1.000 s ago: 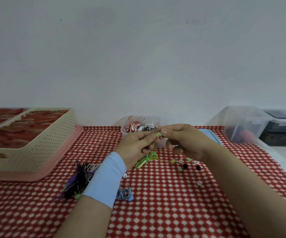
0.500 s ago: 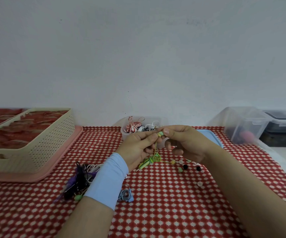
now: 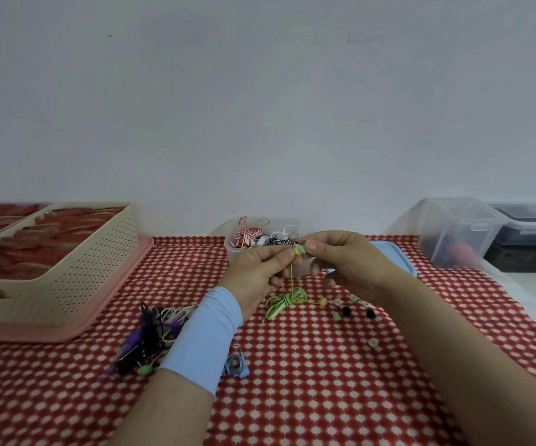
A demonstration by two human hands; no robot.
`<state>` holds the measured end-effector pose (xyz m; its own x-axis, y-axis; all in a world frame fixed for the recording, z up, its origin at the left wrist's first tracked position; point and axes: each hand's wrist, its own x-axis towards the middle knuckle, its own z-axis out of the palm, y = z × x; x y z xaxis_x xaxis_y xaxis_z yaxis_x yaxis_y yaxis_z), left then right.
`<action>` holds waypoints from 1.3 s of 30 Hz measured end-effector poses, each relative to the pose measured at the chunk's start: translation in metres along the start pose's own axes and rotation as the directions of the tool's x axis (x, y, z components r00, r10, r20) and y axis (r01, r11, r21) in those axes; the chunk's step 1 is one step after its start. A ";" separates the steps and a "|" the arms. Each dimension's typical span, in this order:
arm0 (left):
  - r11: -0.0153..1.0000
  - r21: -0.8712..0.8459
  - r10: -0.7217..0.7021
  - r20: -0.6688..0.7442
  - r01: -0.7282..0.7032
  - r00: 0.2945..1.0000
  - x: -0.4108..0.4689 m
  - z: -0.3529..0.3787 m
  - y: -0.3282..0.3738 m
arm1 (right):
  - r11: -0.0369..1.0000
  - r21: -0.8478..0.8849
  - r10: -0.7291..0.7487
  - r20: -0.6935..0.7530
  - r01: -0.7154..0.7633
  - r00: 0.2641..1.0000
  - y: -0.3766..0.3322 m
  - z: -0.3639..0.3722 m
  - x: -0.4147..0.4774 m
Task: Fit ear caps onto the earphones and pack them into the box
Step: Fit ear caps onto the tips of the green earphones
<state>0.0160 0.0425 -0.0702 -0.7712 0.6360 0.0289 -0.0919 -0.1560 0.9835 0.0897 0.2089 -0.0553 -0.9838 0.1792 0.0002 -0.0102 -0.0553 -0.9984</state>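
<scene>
The person holds both hands raised just above the desk (image 3: 292,397), which is covered in a red cloth with white dots. The left hand (image 3: 257,272), with a light blue sleeve (image 3: 205,336) on its wrist, has its grip pinched on the green earphone (image 3: 286,300) just below the bud. From there the cord hangs down to a looped bundle lying on the cloth, and a second bud (image 3: 323,301) lies to the right of the bundle. The right hand (image 3: 347,262) meets the left fingertip to fingertip, its grip pinching a pale green ear cap (image 3: 299,251) at the end of the held bud. Whether the cap is fully seated cannot be told. Loose ear caps (image 3: 345,310) in black, white and green lie scattered on the cloth under and beside the right wrist. Directly behind the hands stands a clear tub (image 3: 232,255) holding coiled earphones in red-white and black-white, and a blue lid (image 3: 398,255) lies flat to its right. A tangle of purple, black and white earphones (image 3: 150,333) lies near the left forearm, with a blue earphone (image 3: 236,365) just right of the sleeve. On the far left a beige perforated basket (image 3: 92,268) sits on a pink tray (image 3: 121,291). Clear storage boxes (image 3: 459,233) stand at the far right.
</scene>
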 end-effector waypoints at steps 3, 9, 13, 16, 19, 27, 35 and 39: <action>1.000 0.003 -0.009 0.027 0.009 1.000 0.000 0.000 -0.001 | 1.000 0.014 0.019 0.002 -0.019 1.000 -0.002 -0.003 0.000; 1.000 -0.008 -0.014 0.015 0.014 1.000 0.001 0.000 -0.002 | 0.990 -0.126 -0.067 -0.003 0.066 0.998 -0.006 -0.003 -0.003; 0.999 -0.021 -0.026 0.013 0.026 1.000 0.001 -0.001 -0.003 | 0.986 -0.147 -0.074 0.015 0.075 0.997 -0.010 -0.005 -0.005; 1.000 0.011 -0.027 0.021 0.027 0.999 0.001 -0.004 -0.004 | 0.988 -0.150 -0.037 0.030 0.041 0.999 -0.011 -0.008 -0.005; 0.996 0.087 -0.020 0.050 0.016 0.999 0.002 -0.007 -0.005 | 0.989 -0.139 0.053 0.061 -0.044 0.997 -0.011 -0.010 -0.004; 0.995 0.095 -0.001 0.089 -0.008 0.996 0.000 -0.005 -0.005 | 0.989 -0.034 0.148 0.141 -0.144 0.979 -0.009 -0.013 -0.002; 0.980 0.190 0.050 0.060 -0.061 0.997 0.001 -0.007 -0.008 | 0.978 -0.037 0.211 0.157 -0.208 0.965 -0.010 -0.013 -0.002; 0.973 0.206 0.096 0.053 -0.105 0.994 0.001 -0.008 -0.007 | 0.969 -0.082 0.244 0.138 -0.234 0.960 -0.010 -0.009 -0.002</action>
<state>0.0108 0.0378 -0.0780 -0.7420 0.6571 0.1326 0.1212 -0.0631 0.9906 0.0935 0.2182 -0.0453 -0.9716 0.0226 -0.2357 0.2354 -0.0150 -0.9718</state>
